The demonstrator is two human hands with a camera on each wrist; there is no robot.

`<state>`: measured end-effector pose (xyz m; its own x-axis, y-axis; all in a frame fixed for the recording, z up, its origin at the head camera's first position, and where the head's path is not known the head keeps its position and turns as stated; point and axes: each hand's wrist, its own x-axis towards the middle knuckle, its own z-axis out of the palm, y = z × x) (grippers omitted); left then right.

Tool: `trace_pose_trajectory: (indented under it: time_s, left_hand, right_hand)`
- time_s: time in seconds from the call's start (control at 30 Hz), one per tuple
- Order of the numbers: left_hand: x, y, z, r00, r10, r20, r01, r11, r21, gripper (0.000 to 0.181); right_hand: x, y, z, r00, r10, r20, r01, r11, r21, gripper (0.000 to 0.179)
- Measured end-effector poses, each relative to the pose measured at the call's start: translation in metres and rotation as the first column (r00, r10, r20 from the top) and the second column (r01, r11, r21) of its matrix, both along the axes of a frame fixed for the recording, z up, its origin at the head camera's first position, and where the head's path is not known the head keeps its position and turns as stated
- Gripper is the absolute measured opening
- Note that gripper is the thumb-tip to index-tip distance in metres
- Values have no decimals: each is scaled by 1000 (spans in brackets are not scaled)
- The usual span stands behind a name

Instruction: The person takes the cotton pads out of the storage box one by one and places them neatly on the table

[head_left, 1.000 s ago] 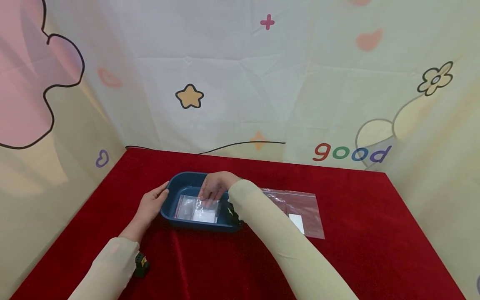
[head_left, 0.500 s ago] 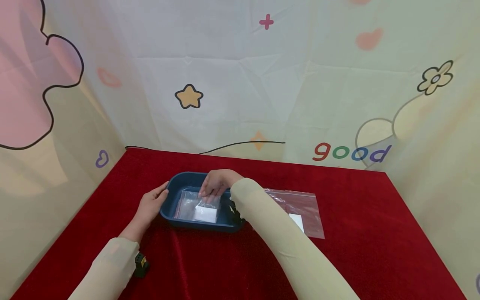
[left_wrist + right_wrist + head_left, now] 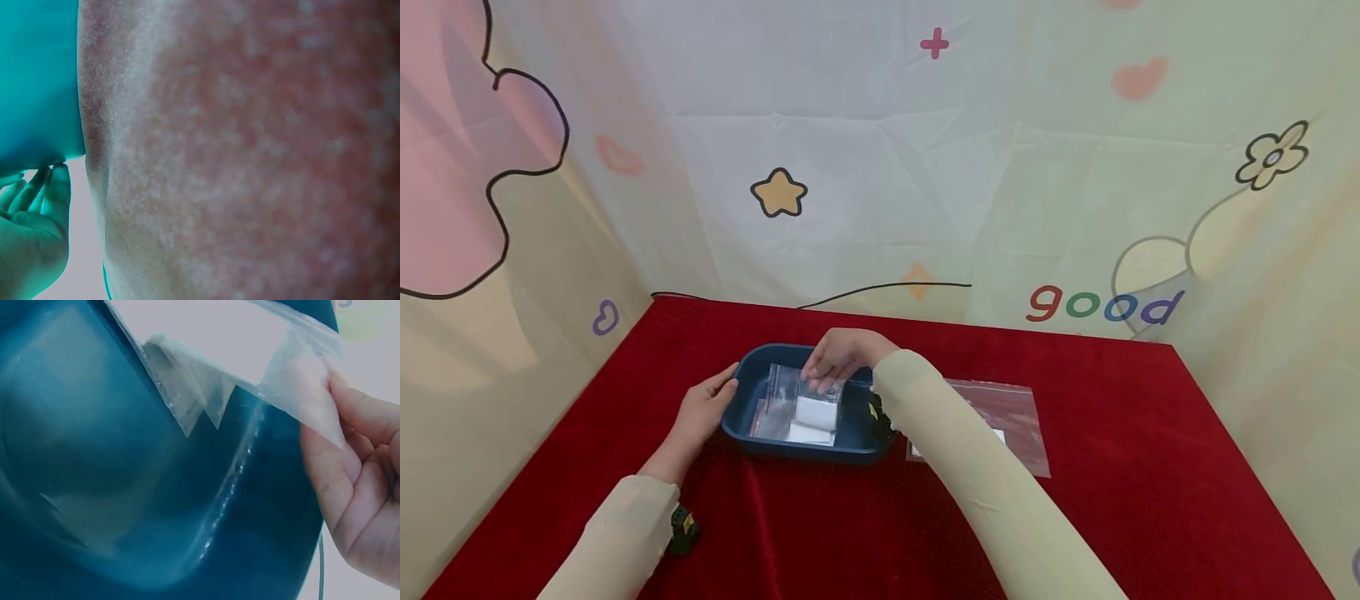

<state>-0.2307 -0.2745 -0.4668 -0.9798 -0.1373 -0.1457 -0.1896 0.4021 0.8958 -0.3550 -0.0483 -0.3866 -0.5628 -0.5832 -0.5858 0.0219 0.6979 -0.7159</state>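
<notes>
A blue plastic basin (image 3: 867, 450) stands on the red cloth, with my left hand (image 3: 702, 410) gripping its left rim. Between the thumb and fingers of my right hand (image 3: 844, 357) is the top edge of a clear zip bag (image 3: 820, 410) with a white card in it. The right wrist view shows this pinch close up, the bag (image 3: 219, 344) tilted over the basin floor. More clear bags (image 3: 781, 404), one with a white piece below the held one, lie inside on the left. In the left wrist view my fingertips (image 3: 57, 181) meet the basin wall (image 3: 37, 94).
Right of the basin, flat on the red cloth (image 3: 1135, 467), lie larger clear zip bags (image 3: 1018, 417) with white cards, partly covered by my right sleeve (image 3: 970, 475). A printed curtain (image 3: 865, 192) closes off the back and sides.
My right hand has risen slightly and shifted right, lifting the pinched bag and its card off the others. A white piece now shows beneath it. The left hand and basin have stayed put.
</notes>
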Motion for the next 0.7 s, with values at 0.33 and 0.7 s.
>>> trace_pose_trajectory:
  time_s: [0.33, 0.7]
  left_hand:
    - [-1, 0, 0, 1000, 6, -1, -6, 1000, -1, 53]
    - [-1, 0, -1, 1000, 2, -6, -2, 1000, -1, 53]
  right_hand:
    - [-2, 10, 8, 999, -15, -50, 13, 999, -37, 24]
    - [-1, 20, 18, 994, -33, -99, 26, 997, -74, 27]
